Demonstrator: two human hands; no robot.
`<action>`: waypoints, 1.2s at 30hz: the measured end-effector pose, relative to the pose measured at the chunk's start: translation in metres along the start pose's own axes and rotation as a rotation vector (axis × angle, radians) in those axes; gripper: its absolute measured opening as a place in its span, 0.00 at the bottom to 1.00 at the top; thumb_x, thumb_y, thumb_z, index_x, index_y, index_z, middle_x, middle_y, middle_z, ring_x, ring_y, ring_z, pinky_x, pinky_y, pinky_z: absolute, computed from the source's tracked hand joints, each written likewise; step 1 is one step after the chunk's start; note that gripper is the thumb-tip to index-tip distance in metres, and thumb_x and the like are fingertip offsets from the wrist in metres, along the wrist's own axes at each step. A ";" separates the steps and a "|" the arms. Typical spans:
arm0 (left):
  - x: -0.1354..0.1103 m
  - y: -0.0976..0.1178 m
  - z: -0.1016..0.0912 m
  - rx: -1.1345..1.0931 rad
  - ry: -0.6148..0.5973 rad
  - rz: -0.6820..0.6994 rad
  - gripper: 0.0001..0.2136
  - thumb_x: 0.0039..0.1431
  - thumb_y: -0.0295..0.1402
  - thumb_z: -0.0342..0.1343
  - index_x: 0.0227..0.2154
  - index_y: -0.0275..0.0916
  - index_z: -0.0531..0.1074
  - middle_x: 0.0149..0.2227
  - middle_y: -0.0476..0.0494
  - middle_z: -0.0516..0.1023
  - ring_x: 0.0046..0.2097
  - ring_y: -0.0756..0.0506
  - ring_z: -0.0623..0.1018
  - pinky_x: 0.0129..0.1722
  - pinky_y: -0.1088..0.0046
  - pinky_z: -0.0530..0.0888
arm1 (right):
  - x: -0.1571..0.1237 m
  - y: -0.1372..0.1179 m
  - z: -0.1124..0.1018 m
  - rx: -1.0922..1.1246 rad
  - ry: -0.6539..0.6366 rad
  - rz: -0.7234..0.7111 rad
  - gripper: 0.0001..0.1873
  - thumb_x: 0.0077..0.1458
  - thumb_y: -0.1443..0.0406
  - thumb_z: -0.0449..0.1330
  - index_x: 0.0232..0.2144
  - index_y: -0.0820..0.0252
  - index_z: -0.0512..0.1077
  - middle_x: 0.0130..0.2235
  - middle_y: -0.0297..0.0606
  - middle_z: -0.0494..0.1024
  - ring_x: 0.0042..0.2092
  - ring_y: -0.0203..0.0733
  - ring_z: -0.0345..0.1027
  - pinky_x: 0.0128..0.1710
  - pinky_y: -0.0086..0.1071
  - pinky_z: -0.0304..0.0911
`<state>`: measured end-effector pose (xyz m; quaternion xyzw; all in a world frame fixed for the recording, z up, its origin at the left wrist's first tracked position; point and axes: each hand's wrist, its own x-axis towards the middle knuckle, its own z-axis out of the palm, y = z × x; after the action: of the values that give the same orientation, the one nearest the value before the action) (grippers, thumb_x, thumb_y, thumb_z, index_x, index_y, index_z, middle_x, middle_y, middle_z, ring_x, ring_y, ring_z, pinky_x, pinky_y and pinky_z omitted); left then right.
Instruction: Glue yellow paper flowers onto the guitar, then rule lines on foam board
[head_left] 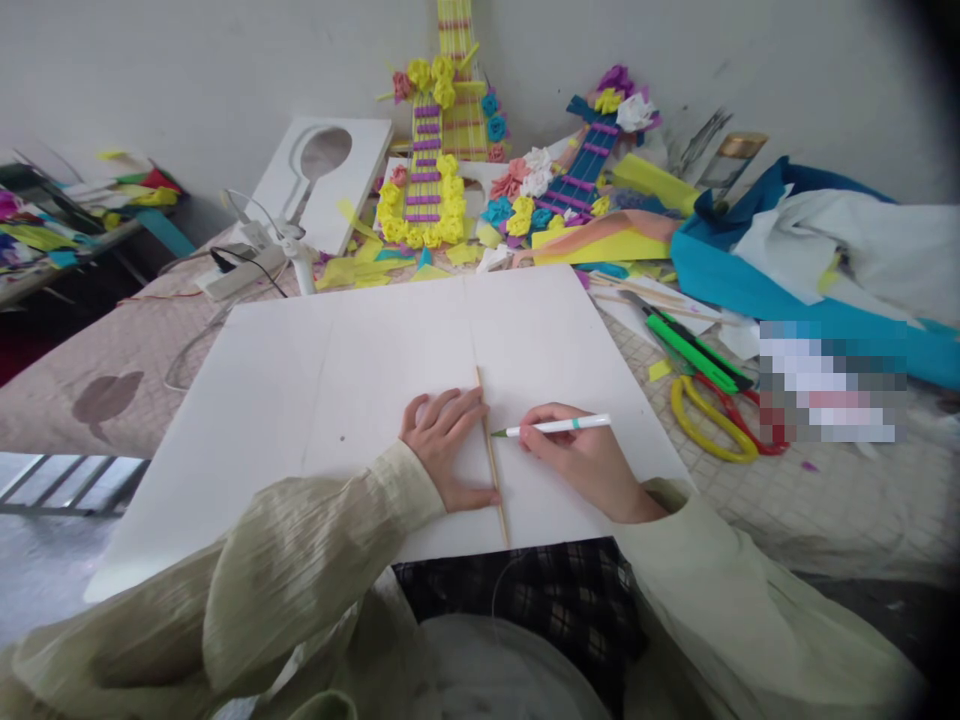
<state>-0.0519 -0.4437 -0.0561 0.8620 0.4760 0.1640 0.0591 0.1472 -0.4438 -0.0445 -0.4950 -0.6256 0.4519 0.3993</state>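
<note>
A large white board (382,360) lies in front of me, with faint lines drawn across it. My left hand (444,440) rests on it with fingers spread, its thumb and fingertips pressing a thin wooden stick (493,470) down against the surface. Between the fingers and thumb of my right hand (581,465) is a white marker pen (577,424) with a green tip. That tip is at the board, close along the right side of the stick.
Right of the board lie a green utility knife (694,350) and yellow-and-red-handled scissors (712,420). Guitar-shaped paper crafts (427,170) covered in paper flowers stand against the wall. A white panel with a cutout (281,180), a power strip (244,270) and blue paper (750,270) are also around.
</note>
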 end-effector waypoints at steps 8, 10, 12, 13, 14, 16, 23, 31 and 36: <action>0.000 -0.001 0.001 0.002 0.007 0.002 0.46 0.30 0.63 0.51 0.53 0.40 0.59 0.57 0.39 0.60 0.56 0.32 0.58 0.55 0.53 0.45 | -0.001 -0.007 -0.002 -0.044 -0.031 0.009 0.05 0.48 0.65 0.57 0.25 0.61 0.70 0.26 0.33 0.72 0.28 0.36 0.65 0.28 0.28 0.59; 0.000 0.000 0.000 0.003 0.008 0.001 0.46 0.30 0.63 0.51 0.53 0.40 0.59 0.57 0.39 0.60 0.56 0.32 0.58 0.55 0.53 0.45 | -0.003 -0.009 -0.002 -0.048 -0.049 0.023 0.04 0.47 0.66 0.57 0.25 0.61 0.70 0.25 0.32 0.72 0.28 0.36 0.65 0.27 0.28 0.59; 0.001 0.000 0.000 0.001 0.006 -0.004 0.45 0.31 0.63 0.50 0.53 0.40 0.59 0.57 0.39 0.60 0.56 0.32 0.58 0.55 0.53 0.45 | -0.006 -0.010 -0.003 -0.053 -0.066 0.032 0.03 0.46 0.66 0.57 0.24 0.61 0.70 0.24 0.32 0.71 0.27 0.36 0.64 0.27 0.28 0.58; 0.001 0.000 0.000 0.000 0.004 -0.006 0.45 0.31 0.63 0.50 0.53 0.41 0.59 0.57 0.39 0.60 0.56 0.32 0.58 0.55 0.53 0.45 | -0.007 -0.010 -0.003 -0.055 -0.075 0.035 0.03 0.46 0.66 0.57 0.24 0.61 0.70 0.23 0.32 0.71 0.27 0.37 0.64 0.26 0.28 0.58; 0.001 0.000 0.000 0.000 0.002 -0.008 0.45 0.31 0.63 0.50 0.53 0.41 0.59 0.57 0.39 0.60 0.56 0.32 0.57 0.55 0.53 0.45 | -0.009 -0.010 -0.003 -0.056 -0.084 0.037 0.03 0.45 0.66 0.56 0.24 0.61 0.70 0.23 0.32 0.71 0.27 0.37 0.64 0.26 0.28 0.58; 0.001 0.001 0.000 0.000 0.000 -0.011 0.46 0.30 0.63 0.51 0.53 0.41 0.58 0.57 0.40 0.59 0.56 0.32 0.57 0.55 0.53 0.45 | -0.012 -0.011 -0.003 -0.052 -0.101 0.039 0.03 0.45 0.67 0.56 0.24 0.61 0.69 0.23 0.32 0.70 0.26 0.36 0.63 0.24 0.28 0.57; 0.001 0.001 -0.001 0.005 -0.010 -0.014 0.45 0.30 0.64 0.50 0.52 0.42 0.59 0.58 0.40 0.59 0.56 0.34 0.57 0.55 0.54 0.45 | -0.024 -0.012 -0.002 -0.059 -0.130 0.036 0.03 0.45 0.67 0.56 0.23 0.61 0.69 0.20 0.30 0.66 0.22 0.32 0.55 0.19 0.25 0.50; 0.002 0.001 -0.002 0.000 -0.021 -0.022 0.46 0.29 0.63 0.52 0.52 0.41 0.59 0.58 0.40 0.59 0.57 0.33 0.57 0.55 0.53 0.45 | -0.037 -0.015 -0.004 -0.036 -0.208 0.088 0.02 0.44 0.67 0.57 0.23 0.61 0.69 0.22 0.32 0.68 0.23 0.33 0.56 0.21 0.26 0.52; 0.002 0.000 -0.001 0.017 -0.007 -0.014 0.46 0.29 0.63 0.52 0.52 0.41 0.59 0.58 0.41 0.59 0.57 0.35 0.57 0.55 0.53 0.46 | -0.042 -0.019 -0.003 -0.047 -0.249 0.121 0.02 0.43 0.68 0.56 0.22 0.60 0.69 0.21 0.31 0.67 0.23 0.33 0.56 0.21 0.26 0.52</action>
<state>-0.0512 -0.4421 -0.0551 0.8598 0.4829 0.1564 0.0548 0.1535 -0.4864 -0.0273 -0.4811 -0.6496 0.5184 0.2788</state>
